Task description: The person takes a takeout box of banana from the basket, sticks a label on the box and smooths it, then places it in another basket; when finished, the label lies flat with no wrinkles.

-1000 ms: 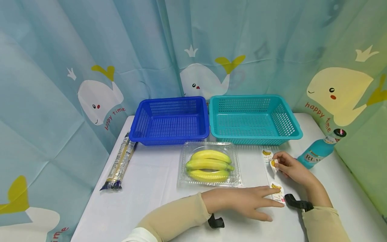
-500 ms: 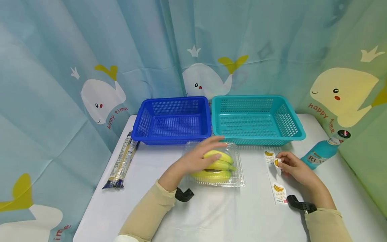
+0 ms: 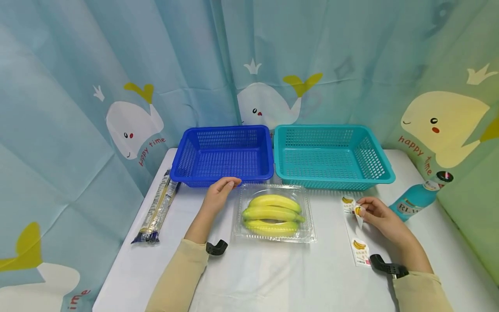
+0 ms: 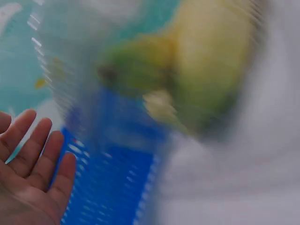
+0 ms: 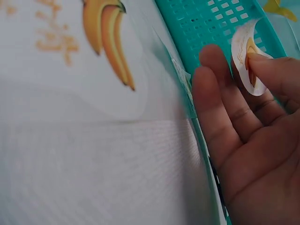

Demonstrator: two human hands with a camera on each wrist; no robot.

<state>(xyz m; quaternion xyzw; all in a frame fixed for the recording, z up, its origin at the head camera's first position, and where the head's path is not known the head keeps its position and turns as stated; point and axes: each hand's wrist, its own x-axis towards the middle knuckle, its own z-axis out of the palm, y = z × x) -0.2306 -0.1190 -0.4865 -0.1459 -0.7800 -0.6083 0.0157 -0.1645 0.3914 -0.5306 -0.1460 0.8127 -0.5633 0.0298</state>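
My right hand (image 3: 386,221) pinches a small white banana sticker (image 3: 358,212) between thumb and finger; in the right wrist view the sticker (image 5: 241,49) curls up from the thumb. Below that hand, a sticker strip (image 3: 360,252) with printed bananas lies on the white table. Bananas (image 3: 273,213) lie inside a clear plastic clamshell box (image 3: 309,221) at the table's middle. My left hand (image 3: 216,196) is at the box's far left corner, in front of the blue basket, holding nothing. Its fingers look nearly straight in the left wrist view; whether they touch the box cannot be told.
At the back stand a blue basket (image 3: 222,178) and a teal basket (image 3: 335,181), side by side. A long wrapped packet (image 3: 156,212) lies along the left edge. On the right a turquoise bottle (image 3: 415,197) is beside my right hand. A whale-print curtain (image 3: 195,56) surrounds the table.
My left hand has left the sticker strip, passed over the banana box and come to its far left corner. My right hand stays by the strip, still pinching the sticker.
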